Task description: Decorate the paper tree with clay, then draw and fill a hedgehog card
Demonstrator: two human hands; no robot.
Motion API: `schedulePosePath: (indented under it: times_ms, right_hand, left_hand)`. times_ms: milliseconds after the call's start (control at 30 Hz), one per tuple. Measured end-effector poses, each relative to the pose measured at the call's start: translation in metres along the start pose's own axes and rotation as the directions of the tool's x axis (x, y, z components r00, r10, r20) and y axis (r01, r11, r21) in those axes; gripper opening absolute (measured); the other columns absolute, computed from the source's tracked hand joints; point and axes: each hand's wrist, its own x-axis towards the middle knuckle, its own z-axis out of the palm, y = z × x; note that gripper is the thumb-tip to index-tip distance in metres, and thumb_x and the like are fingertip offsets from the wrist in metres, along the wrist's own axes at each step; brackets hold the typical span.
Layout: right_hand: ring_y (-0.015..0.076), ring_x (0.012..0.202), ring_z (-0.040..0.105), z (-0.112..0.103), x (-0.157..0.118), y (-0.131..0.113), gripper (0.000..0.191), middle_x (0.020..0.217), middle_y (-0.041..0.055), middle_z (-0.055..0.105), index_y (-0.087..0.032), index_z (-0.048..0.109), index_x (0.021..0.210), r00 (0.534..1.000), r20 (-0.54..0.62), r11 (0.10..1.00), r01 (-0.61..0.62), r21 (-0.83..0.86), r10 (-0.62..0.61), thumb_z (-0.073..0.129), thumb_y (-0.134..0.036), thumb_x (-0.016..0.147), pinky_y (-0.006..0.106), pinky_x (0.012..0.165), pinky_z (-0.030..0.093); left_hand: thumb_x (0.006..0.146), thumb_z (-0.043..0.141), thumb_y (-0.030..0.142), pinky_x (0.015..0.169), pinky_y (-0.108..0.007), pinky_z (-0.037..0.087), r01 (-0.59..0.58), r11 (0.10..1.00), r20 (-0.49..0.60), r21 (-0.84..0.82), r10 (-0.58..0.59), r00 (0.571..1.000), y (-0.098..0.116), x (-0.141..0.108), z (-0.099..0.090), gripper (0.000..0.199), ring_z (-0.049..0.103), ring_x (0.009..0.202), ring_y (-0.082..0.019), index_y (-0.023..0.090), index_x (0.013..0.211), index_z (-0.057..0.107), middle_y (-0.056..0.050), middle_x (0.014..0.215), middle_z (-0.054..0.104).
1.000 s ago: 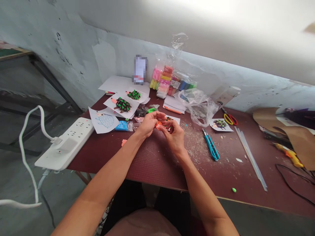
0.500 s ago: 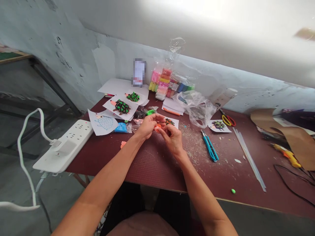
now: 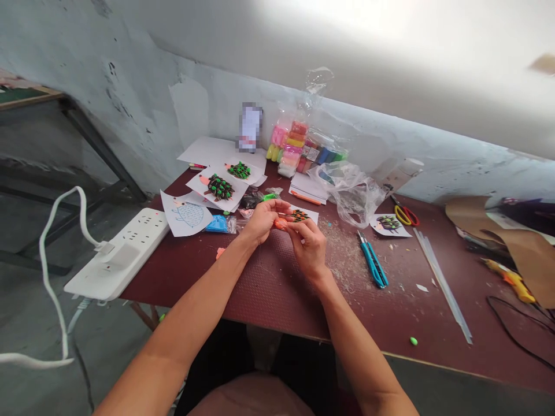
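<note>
Between both hands, above the dark red table [image 3: 269,283], is a small orange lump [image 3: 280,223], which looks like clay in clear wrap. My left hand [image 3: 263,222] pinches it from the left, and my right hand [image 3: 309,240] has fingers closed on its right side. Just behind the hands lies a card [image 3: 311,215] with an orange-and-black spiky shape, partly covered by my fingers. A blue clay packet [image 3: 218,223] and a blue hedgehog drawing [image 3: 188,215] rest to the left. Two hedgehog cards with green-tipped spikes [image 3: 220,188] [image 3: 239,170] lie behind them.
A white power strip [image 3: 125,248] sits at the left edge. Clay packs [image 3: 295,144], a plastic bag [image 3: 351,190] and a phone [image 3: 250,127] stand behind. Rightward are a teal cutter [image 3: 373,260], scissors [image 3: 405,215], glue sticks [image 3: 444,286] and a glue gun [image 3: 511,280].
The view has shifted slightly, so the table things appear a little further right. More of the orange lump shows between my hands, and my right hand's fingers have moved a little.
</note>
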Motion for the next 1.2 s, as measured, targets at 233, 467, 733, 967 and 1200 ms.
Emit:
schedulePosePath:
  times_ms: [233,467,733,967,1200]
  right_hand:
    - [0.0142,0.067,0.053,-0.001,-0.002,-0.001,0.023,0.081,0.0025,0.062,-0.021,0.071,0.083,0.996,0.05,0.994,-0.072,-0.078,0.076,0.057,-0.03,0.099,0.026,0.066,0.04]
    - [0.017,0.081,0.06,0.015,-0.006,-0.017,0.026,0.096,0.0097,0.07,-0.02,0.072,0.09,0.924,0.381,0.903,0.146,-0.403,0.021,0.049,-0.022,0.102,0.026,0.069,0.038]
    - [0.0193,0.088,0.067,-0.008,-0.014,-0.02,0.033,0.107,0.0107,0.074,-0.022,0.069,0.126,0.934,0.356,0.911,0.15,-0.385,-0.004,0.049,-0.024,0.101,0.026,0.074,0.044]
    - [0.0241,0.093,0.07,-0.047,0.031,0.049,0.029,0.106,0.0124,0.077,-0.018,0.077,0.107,0.896,0.091,0.77,-0.317,-0.554,0.434,0.051,-0.023,0.097,0.03,0.079,0.047]
    - [0.0252,0.11,0.067,-0.041,0.054,0.077,0.04,0.122,0.0165,0.072,-0.016,0.074,0.122,0.795,0.133,0.649,-0.372,-0.664,0.591,0.042,-0.023,0.1,0.03,0.09,0.047]
  left_hand:
    - [0.072,0.062,0.004,0.074,-0.027,0.054,-0.194,0.975,-0.132,0.111,0.208,0.969,0.009,0.008,-0.016,0.019,0.066,0.074,-0.012,0.014,0.087,0.066,-0.004,0.088,0.07]
    - [0.075,0.064,0.008,0.073,-0.026,0.053,-0.246,0.957,-0.241,0.156,0.278,0.93,0.022,0.01,-0.029,0.012,0.062,0.067,-0.011,0.014,0.085,0.067,-0.002,0.08,0.069]
    - [0.071,0.063,0.001,0.086,-0.031,0.051,-0.27,0.801,-0.058,0.535,0.353,0.934,-0.002,0.012,-0.022,0.02,0.064,0.079,-0.02,0.018,0.077,0.072,-0.004,0.078,0.071]
    - [0.073,0.062,0.0,0.107,-0.04,0.045,-0.259,0.631,-0.015,0.732,0.394,0.919,-0.016,0.016,-0.031,0.023,0.067,0.105,-0.031,0.021,0.076,0.071,-0.011,0.084,0.072]
    - [0.09,0.046,0.005,0.102,-0.037,0.048,-0.052,0.013,0.049,0.999,0.191,0.98,-0.002,0.017,-0.021,0.034,0.068,0.114,-0.029,0.01,0.109,0.074,-0.019,0.116,0.074]
